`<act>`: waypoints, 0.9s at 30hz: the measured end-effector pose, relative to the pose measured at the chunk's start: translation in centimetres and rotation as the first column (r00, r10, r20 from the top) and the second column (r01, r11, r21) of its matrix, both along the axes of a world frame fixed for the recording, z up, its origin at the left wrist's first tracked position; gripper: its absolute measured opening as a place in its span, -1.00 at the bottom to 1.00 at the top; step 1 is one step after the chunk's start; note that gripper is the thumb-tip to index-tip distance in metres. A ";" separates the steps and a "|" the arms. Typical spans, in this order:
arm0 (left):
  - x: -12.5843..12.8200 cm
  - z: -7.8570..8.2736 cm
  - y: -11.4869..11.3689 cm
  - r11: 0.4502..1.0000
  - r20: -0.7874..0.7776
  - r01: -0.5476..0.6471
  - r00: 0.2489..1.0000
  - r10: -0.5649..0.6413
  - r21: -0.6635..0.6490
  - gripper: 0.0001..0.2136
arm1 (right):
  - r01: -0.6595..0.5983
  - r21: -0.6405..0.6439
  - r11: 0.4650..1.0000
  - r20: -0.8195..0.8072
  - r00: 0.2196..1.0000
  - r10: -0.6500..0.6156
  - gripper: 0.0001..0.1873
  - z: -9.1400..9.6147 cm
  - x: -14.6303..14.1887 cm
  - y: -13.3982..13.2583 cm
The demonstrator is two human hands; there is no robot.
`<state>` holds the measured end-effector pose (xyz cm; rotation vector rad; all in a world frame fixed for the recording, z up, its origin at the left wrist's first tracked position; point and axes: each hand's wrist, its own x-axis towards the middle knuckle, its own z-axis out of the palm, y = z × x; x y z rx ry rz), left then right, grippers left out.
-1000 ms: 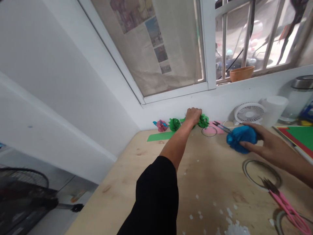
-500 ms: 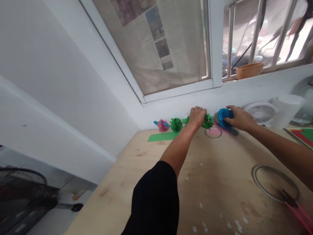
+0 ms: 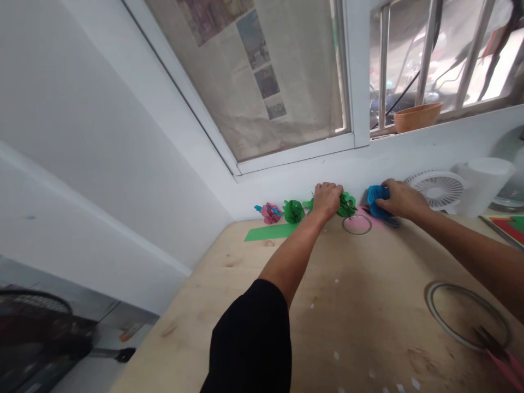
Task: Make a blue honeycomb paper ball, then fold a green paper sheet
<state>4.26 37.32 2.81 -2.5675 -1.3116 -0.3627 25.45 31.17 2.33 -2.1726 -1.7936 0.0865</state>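
My left hand [image 3: 327, 199] is at the back of the table, its fingers curled down over a green paper flower [image 3: 347, 204] that shows beside the fingertips. More green paper [image 3: 308, 204] sticks out on the hand's other side. The hand covers most of what it grips. To the right, my right hand [image 3: 403, 200] pinches a blue paper flower [image 3: 376, 199] between thumb and fingers, close to the wall. Left of my left hand stand another green paper flower [image 3: 293, 211] and a pink and blue one [image 3: 270, 213].
A green paper strip [image 3: 268, 232] and a small ring [image 3: 357, 225] over pink paper lie on the wooden table [image 3: 245, 305]. Nearer are a larger ring [image 3: 440, 311] and pink-handled pliers [image 3: 507, 363]. A white fan [image 3: 436, 188] and white roll [image 3: 487, 183] stand by the wall.
Both hands stay nearly in place, with the blue flower still in my right hand. The view has shifted slightly, so the near ring and pliers appear further right.
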 end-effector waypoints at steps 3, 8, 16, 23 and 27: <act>-0.2 0.1 0.1 1.000 -0.001 -0.014 1.000 0.014 -0.016 -0.73 | -0.025 -0.040 0.999 0.008 1.000 0.025 -0.37 0.6 0.3 0.1; 0.1 0.4 0.1 0.997 0.008 -0.050 0.999 0.051 -0.053 -0.73 | -0.035 -0.083 0.996 0.016 0.999 0.036 -0.52 1.0 1.0 0.4; 0.7 1.0 -0.1 0.990 0.035 -0.090 0.995 0.094 -0.112 -0.76 | 0.002 -0.064 0.998 0.060 0.998 0.002 -0.56 1.0 0.5 -0.1; 1.5 1.4 -0.4 0.984 0.072 -0.099 0.991 0.111 -0.149 -0.77 | 0.036 -0.023 0.999 0.128 0.991 -0.033 -0.52 0.6 0.2 -1.4; 2.0 1.7 -0.4 0.980 0.063 -0.095 0.992 0.107 -0.176 -0.77 | 0.026 -0.011 1.000 0.132 0.991 -0.024 -0.53 0.2 0.2 -1.8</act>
